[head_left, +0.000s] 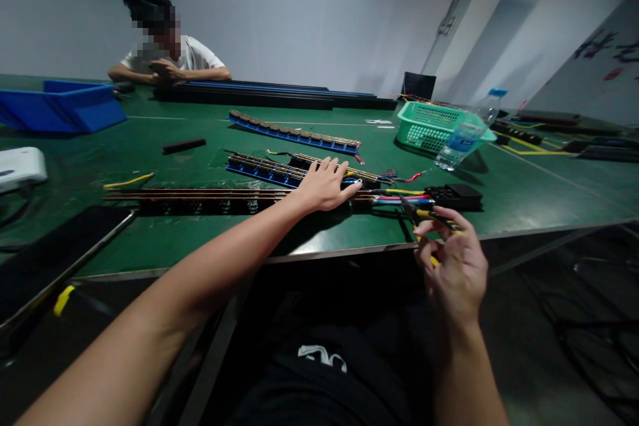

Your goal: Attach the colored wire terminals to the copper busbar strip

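A long dark strip with copper-coloured bars (214, 196) lies along the front of the green table. Coloured wires (399, 200) run from its right end to a black connector block (456, 196). My left hand (327, 185) rests palm down, fingers spread, over the strip and the blue-based strip (259, 170) behind it. Near the wires, my right hand (452, 253) is closed around yellow-and-black pliers (417, 216), whose dark jaws point up and left toward the wires. Red-tipped leads (413, 178) lie just beyond.
Another blue-based strip (294, 133) lies farther back. A green basket (432, 123) and a water bottle (466, 136) stand at the right. Blue bins (74, 106) sit at the left. Across the table (174, 173), a person (170, 56) leans near long dark bars (279, 94).
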`<state>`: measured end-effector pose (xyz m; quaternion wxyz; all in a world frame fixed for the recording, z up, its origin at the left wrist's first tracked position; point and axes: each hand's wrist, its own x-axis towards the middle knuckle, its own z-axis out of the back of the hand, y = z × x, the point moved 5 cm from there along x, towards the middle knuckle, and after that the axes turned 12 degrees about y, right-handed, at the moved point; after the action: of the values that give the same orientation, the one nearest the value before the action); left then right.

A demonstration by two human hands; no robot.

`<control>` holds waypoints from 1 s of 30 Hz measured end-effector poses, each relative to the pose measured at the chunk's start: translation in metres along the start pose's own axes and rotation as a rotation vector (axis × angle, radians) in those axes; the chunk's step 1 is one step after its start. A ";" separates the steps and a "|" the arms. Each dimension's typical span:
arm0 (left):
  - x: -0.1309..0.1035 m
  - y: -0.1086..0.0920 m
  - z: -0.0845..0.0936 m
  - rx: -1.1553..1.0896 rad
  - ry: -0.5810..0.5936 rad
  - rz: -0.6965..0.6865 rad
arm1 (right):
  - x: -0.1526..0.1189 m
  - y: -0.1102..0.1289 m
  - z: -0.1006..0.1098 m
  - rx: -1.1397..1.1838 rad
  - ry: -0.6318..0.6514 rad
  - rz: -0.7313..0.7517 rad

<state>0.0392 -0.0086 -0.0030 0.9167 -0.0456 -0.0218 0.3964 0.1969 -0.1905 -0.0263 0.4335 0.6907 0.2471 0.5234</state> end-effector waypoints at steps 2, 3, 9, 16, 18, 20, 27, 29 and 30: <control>0.002 0.000 -0.003 -0.032 -0.001 -0.004 | 0.005 -0.011 -0.007 -0.154 0.031 0.003; 0.002 0.000 -0.004 -0.039 0.001 -0.011 | 0.006 -0.016 -0.010 -0.256 0.045 0.015; 0.004 -0.001 -0.003 -0.014 0.005 -0.017 | 0.007 -0.019 -0.022 -0.675 0.210 0.095; 0.003 -0.001 -0.002 -0.015 0.017 -0.022 | 0.008 -0.025 -0.020 -0.203 0.160 -0.170; 0.002 0.000 -0.002 -0.019 0.010 -0.025 | 0.008 -0.030 -0.019 0.042 0.040 -0.226; 0.002 0.000 -0.003 -0.025 0.008 -0.021 | 0.007 -0.030 -0.019 0.133 -0.042 -0.233; 0.003 0.004 -0.004 -0.139 0.001 0.013 | -0.015 -0.005 -0.028 -0.630 0.094 -0.001; 0.004 0.008 -0.001 -0.218 -0.003 0.016 | -0.027 0.001 -0.031 -0.678 0.079 0.062; 0.005 0.011 0.002 -0.257 -0.018 0.021 | -0.032 0.003 -0.032 -0.657 0.060 0.077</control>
<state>0.0342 0.0025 -0.0019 0.8987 -0.1595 -0.0802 0.4005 0.1560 -0.2065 -0.0377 0.6055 0.5070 0.0513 0.6113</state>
